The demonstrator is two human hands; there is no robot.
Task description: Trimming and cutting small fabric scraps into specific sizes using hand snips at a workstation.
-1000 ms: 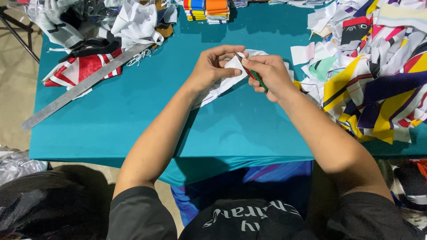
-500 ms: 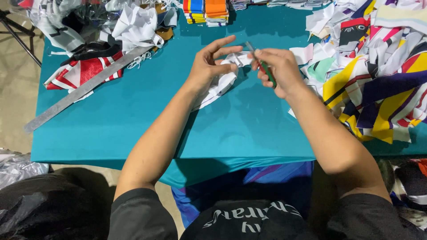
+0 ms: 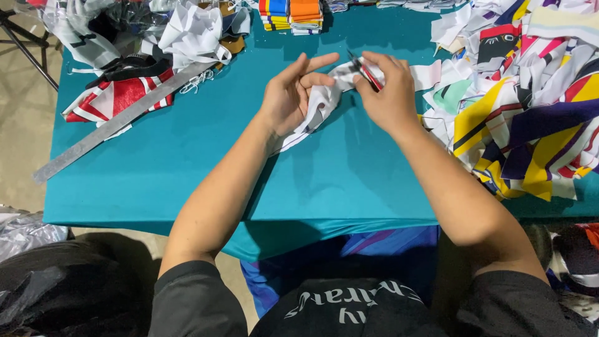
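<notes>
I see left hand (image 3: 290, 93) gripping crumpled white fabric scrap (image 3: 321, 103), fingers half-spread | right hand (image 3: 387, 90) closed on small red-handled snips (image 3: 365, 70) touching the scrap's far end

Place: a textile or sewing workshop, with cutting and sorting of cloth.
Bench (image 3: 187, 181): covered with a teal cloth, used as work surface.
Fabric scraps (image 3: 530, 106): a big heap of many-coloured offcuts on the right side.
Metal ruler (image 3: 118, 122): long, lying diagonally, of the kind used for measuring cloth.
Folded pieces (image 3: 290, 14): small neat stacks in bright colours at the far edge.
Floor: more bags and cloth beside the bench.
</notes>
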